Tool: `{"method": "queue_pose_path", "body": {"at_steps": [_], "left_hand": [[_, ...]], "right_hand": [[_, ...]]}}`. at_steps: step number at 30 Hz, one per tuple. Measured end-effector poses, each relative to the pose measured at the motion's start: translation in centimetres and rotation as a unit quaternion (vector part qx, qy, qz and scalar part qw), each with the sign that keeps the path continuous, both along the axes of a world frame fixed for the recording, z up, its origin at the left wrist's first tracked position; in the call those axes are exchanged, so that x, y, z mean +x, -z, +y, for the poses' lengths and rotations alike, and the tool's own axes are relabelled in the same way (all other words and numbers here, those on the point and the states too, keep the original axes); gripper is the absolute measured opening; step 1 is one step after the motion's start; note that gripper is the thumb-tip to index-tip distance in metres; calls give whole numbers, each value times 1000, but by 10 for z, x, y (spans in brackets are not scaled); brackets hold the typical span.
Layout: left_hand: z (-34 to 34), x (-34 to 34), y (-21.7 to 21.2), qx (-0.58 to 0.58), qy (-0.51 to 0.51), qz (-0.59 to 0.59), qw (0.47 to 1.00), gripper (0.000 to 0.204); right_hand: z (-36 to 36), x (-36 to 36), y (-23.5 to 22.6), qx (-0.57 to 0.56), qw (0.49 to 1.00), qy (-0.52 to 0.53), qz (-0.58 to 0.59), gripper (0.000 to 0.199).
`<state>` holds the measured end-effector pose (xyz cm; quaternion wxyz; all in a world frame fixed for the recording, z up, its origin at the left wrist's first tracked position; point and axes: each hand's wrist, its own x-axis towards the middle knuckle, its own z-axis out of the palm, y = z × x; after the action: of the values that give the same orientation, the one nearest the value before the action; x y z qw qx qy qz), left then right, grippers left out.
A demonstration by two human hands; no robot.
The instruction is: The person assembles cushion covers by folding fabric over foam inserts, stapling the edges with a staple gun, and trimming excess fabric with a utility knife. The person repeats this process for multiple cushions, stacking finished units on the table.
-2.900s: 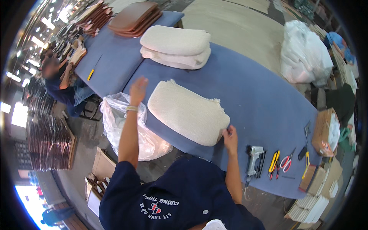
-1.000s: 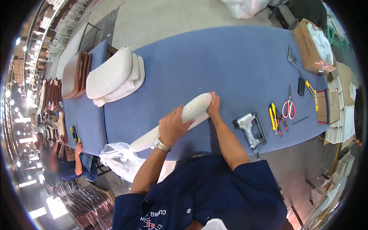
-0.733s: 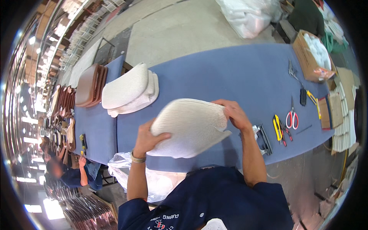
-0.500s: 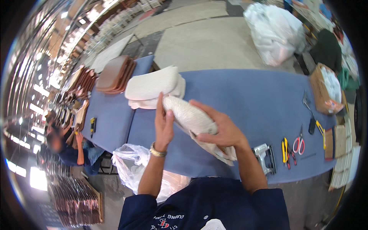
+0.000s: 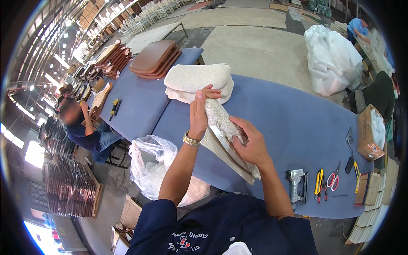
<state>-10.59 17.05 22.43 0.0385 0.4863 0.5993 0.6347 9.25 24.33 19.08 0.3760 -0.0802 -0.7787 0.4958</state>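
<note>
A beige textured cushion (image 5: 217, 115) is held on edge over the blue table, its loose fabric hanging toward me and a smooth white strip showing along its opened side. Against its left face lies my left hand (image 5: 199, 114), fingers stretched out and not wrapped round it; a gold-coloured watch is on that wrist. My right hand (image 5: 251, 142) grips the fabric on the right side, with thumb and fingers bent round it. Just beyond my left hand, a stack of similar beige cushions (image 5: 197, 76) rests on the table.
Brown padded seats (image 5: 154, 59) are piled at the far left, near a yellow-black power tool (image 5: 114, 109). To the right lie a staple gun (image 5: 297, 187), a yellow cutter (image 5: 318, 182), scissors (image 5: 335, 178) and a cardboard box (image 5: 366, 136). A plastic bag (image 5: 155, 163) hangs at the near edge; a co-worker (image 5: 87, 131) sits left.
The cushion has turned more upright, baring the white strip. My left hand has flattened along its left side, and my right hand has moved down its right side. The whole view has shifted.
</note>
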Motion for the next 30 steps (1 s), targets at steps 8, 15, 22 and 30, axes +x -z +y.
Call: {"method": "queue_pose_path", "body": {"at_steps": [8,15,22,30], "left_hand": [[28,11,-9,-5,47,23,999,67],[61,16,-9,-10,98,44,994,66],[70,37,-13,23,17,123,992,35],[32,77,18,55,-45,250,966,61]], "right_hand": [[21,-4,-12,60,989,121,63,26],[42,4,-24,84,983,128,103,14],[56,-1,-19,-103,977,169,77,8],[55,-1,-14,-67,977,171,104,11]]}}
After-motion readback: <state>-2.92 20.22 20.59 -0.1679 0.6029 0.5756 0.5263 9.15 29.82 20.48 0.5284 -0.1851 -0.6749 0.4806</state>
